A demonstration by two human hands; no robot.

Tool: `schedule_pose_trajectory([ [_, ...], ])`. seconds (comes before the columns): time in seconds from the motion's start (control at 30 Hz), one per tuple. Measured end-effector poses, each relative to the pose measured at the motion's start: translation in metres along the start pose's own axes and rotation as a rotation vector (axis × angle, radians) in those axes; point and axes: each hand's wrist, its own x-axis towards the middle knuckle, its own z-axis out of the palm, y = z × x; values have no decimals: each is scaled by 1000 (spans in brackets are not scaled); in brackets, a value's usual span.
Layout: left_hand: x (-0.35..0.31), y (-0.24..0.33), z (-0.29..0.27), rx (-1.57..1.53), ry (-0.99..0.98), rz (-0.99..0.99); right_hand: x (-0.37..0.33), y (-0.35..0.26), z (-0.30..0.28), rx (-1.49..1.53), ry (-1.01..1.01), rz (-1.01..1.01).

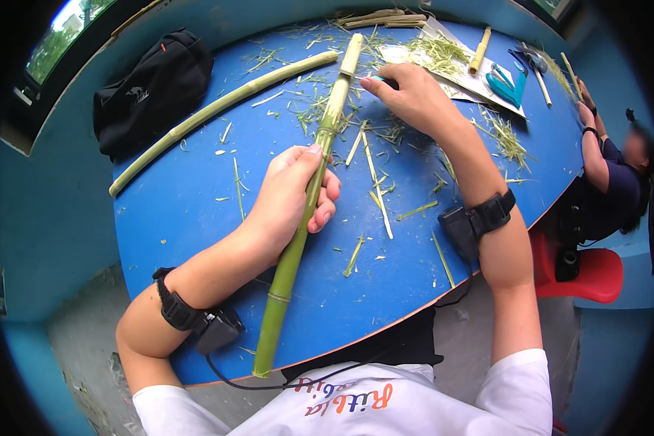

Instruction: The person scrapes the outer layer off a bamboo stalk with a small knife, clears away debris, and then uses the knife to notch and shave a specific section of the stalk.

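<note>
White shirt [436, 407], bottom edge. Left hand [292, 182] clamped round stalk [292, 254], lower to upper centre, apparently steadying it; right hand [418, 98] closed on teal tool [375, 78] by stalk's upper end, perhaps for control.

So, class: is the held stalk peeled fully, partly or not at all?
Partly: the stalk is pale and scraped beyond the left hand, but green at its near end.

Teal-and-black tool [386, 82] mostly hidden in right hand [416, 94], left hand [289, 187] partly behind green stalk [291, 261], white shirt [443, 396] cut off below
</note>
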Motion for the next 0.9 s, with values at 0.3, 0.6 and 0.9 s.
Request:
schedule_pose_trajectory([
  [0.3,2,-6,6,-89,37,54,-13,-26,-15,108,-352,-129],
  [0.6,2,-5,10,-84,58,46,-19,-29,-14,123,-401,-140],
  [0.9,5,-5,-1,-77,75,3,-11,-39,-1,59,-393,-85],
])
